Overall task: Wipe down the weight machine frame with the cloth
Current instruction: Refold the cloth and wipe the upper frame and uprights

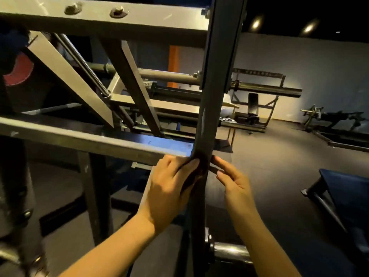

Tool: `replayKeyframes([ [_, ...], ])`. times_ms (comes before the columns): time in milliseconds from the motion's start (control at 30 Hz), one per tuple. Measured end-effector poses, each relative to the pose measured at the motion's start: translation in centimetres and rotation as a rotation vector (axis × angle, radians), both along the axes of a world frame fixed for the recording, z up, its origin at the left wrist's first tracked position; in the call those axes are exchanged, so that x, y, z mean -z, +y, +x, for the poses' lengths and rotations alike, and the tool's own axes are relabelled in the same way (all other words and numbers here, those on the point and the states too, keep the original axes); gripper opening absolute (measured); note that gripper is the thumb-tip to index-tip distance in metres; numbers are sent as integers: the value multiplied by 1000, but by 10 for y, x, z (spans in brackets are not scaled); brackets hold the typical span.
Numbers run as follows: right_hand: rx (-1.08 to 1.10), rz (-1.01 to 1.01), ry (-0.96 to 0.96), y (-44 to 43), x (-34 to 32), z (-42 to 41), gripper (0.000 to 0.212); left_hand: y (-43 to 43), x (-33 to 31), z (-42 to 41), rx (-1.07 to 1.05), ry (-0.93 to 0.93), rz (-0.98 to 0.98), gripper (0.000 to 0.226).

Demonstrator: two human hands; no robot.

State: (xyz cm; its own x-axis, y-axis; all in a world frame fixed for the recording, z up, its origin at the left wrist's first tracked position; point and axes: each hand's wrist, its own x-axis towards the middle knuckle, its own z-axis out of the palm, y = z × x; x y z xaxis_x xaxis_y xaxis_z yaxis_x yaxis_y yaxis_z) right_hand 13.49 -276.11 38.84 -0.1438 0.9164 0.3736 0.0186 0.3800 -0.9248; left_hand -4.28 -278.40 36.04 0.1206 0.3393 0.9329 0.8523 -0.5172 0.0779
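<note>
Room: a dim gym with a dark floor (269, 166), a pale wall (299, 62) and ceiling spotlights (256, 23); other machines stand well off by the wall.
Weight machine frame: grey metal, close to the camera; an upright post (211, 120) meets a lower crossbar (99, 140), with an upper crossbar (99, 19) overhead.
Cloth: the dark cloth (196, 172) is wrapped around the post just below that joint.
Left hand: the left hand (169, 188) curls its fingers round the cloth and presses it to the post's left side.
Right hand: the right hand (233, 182) seems to pinch the cloth's other end with thumb and forefinger at the post's right side.
Progress: wiping looks under way at the joint; no bar plainly reads as cleaned.
Left to do: probably the post's length and both crossbars; the upper crossbar shows scuffs.
</note>
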Motion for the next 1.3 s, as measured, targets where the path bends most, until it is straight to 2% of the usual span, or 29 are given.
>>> replayKeyframes([
  [67,0,-30,-11,-7,-12,-3,42,-16,20,0,44,-57,-113,35],
  [133,13,-55,-9,-13,-28,-6,41,-21,4,5,52,-122,-179,32],
  [300,23,-84,7,-28,-66,-13,40,-16,-86,31,5,-335,-90,29],
  [433,-4,-133,12,-34,-78,-12,38,-29,-64,45,8,-591,-272,28],
  [533,-41,-179,-16,-35,-84,-9,37,-39,-48,41,37,-510,-288,26],
  [700,-40,-234,-44,-33,-97,-7,36,-23,-113,32,25,-423,-99,29],
  [800,-42,-264,-40,-34,-98,-6,37,-25,-87,31,41,-360,-174,30],
  [900,-53,-277,-59,-38,-102,-5,37,-38,-57,32,66,-438,-312,25],
  [1033,-58,-294,-85,-42,-111,-6,36,-28,-122,34,87,-520,-192,22],
  [1100,-41,-316,-79,-42,-114,-7,35,-23,-135,33,111,-587,-211,24],
  [1200,-39,-326,-110,-43,-119,-8,36,-34,-97,36,86,-649,-393,27],
  [1300,-34,-345,-123,-46,-119,-9,37,-39,-83,34,36,-623,-462,27],
])
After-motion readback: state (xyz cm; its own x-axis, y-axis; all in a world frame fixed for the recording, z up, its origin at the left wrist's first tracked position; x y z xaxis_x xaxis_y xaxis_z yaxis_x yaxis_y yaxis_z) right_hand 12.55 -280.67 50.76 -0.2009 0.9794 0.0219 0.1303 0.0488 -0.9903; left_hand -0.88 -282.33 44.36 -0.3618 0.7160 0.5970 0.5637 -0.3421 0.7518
